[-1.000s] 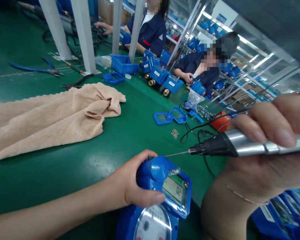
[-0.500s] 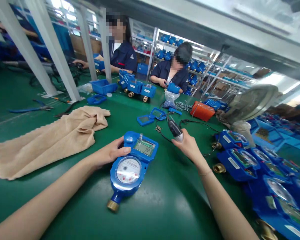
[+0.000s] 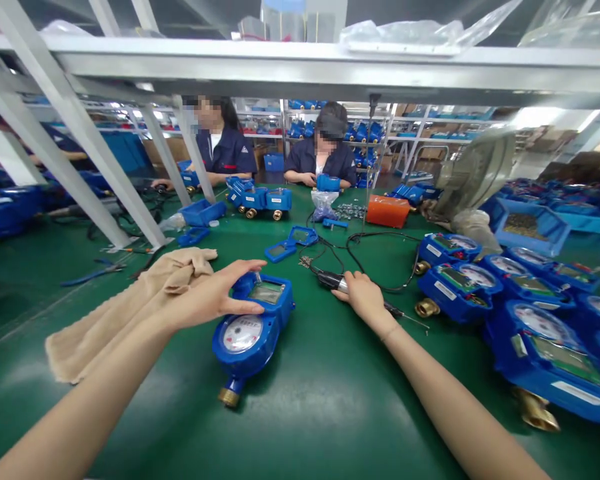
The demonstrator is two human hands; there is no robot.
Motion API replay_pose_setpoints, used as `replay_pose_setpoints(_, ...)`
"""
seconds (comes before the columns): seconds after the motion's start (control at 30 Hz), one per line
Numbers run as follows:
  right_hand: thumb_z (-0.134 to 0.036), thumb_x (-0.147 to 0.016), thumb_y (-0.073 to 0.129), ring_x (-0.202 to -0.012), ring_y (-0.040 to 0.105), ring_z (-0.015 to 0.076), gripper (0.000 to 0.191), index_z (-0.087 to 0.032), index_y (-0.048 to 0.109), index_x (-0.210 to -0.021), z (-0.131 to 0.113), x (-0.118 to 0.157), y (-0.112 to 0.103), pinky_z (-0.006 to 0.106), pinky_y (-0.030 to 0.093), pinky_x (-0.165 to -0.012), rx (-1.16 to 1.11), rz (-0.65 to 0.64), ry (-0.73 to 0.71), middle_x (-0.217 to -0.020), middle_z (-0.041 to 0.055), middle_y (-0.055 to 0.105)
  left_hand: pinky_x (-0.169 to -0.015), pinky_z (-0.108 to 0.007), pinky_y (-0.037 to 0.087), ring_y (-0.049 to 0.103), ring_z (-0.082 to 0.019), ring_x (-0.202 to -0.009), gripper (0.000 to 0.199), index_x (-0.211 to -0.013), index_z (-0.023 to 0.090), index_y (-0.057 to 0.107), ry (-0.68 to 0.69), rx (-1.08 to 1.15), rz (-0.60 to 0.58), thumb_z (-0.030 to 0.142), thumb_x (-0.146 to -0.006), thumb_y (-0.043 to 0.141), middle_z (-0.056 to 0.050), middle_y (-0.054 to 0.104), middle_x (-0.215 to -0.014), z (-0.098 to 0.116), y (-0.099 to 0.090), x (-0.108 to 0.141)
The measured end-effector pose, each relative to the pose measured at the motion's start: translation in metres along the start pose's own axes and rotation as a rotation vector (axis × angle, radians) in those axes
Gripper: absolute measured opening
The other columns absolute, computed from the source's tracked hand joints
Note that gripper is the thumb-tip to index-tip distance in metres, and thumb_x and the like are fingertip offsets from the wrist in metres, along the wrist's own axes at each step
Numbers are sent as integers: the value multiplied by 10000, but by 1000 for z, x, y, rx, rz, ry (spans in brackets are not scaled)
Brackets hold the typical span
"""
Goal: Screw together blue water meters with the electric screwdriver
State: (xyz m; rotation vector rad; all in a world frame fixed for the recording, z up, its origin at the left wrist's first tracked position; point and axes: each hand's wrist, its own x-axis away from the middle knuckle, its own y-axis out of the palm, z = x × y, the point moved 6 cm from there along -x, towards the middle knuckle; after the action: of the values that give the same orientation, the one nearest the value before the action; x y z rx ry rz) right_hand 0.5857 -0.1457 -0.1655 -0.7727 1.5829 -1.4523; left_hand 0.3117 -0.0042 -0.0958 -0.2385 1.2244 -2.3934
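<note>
A blue water meter (image 3: 245,333) with a round dial, a small display and a brass threaded end lies face up on the green table. My left hand (image 3: 215,297) spans its upper box, thumb on the near side of the display and fingers over the far side. To the right, my right hand (image 3: 363,297) is closed around an electric screwdriver (image 3: 331,280), which lies low over the table, its thin bit pointing right and its black cord end to the left. Small screws (image 3: 305,262) lie loose beyond it, near two blue covers (image 3: 280,250).
A beige cloth (image 3: 115,320) lies left, with blue-handled pliers (image 3: 93,275) behind it. Several opened meters (image 3: 463,287) crowd the right side. Farther back are an orange box (image 3: 387,211), a fan (image 3: 480,170) and two co-workers. A metal shelf beam (image 3: 300,70) crosses above.
My right hand has lowered the electric screwdriver and turned it from upright to nearly flat. My left hand has shifted over the top of the meter. The camera view has levelled.
</note>
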Motion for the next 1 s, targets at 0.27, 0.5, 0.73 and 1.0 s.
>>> replay_pose_setpoints(0.27,-364,-917,635,-1102,563,273,321,-137,594,-1140,2,6,-1,488,487,-930,-159,136,-3,-1187,113,579,-1124,-434,366,541,-334,-1265,859,-1382,287,525,30,-31,-87,541,-618,825,-60,604,-1368,25,1,-19)
replay_pose_setpoints(0.5,-373,-906,653,-1299,447,277,501,-159,499,-1333,-62,25,-11,451,361,-1115,-599,211,-421,-1359,166,502,-1103,-427,381,536,-314,-1263,891,-1402,282,469,11,31,-1,506,-623,838,-74,621,-1333,16,-4,-15)
replay_pose_setpoints(0.73,-458,-788,765,-1246,552,239,761,-156,441,-1406,-114,38,6,335,452,-1053,-987,62,-720,-1337,147,571,-1023,-414,419,565,-314,-1168,855,-1381,275,462,-33,254,75,431,-629,837,-74,643,-1279,-7,-18,-12)
replay_pose_setpoints(1.0,-387,-808,768,-1113,595,209,565,-197,573,-1303,-108,42,-1,341,469,-1005,-1094,62,-720,-1178,95,590,-865,-393,508,611,-339,-1079,949,-1343,229,442,-36,495,178,669,-565,762,-134,641,-1237,-53,-8,-9)
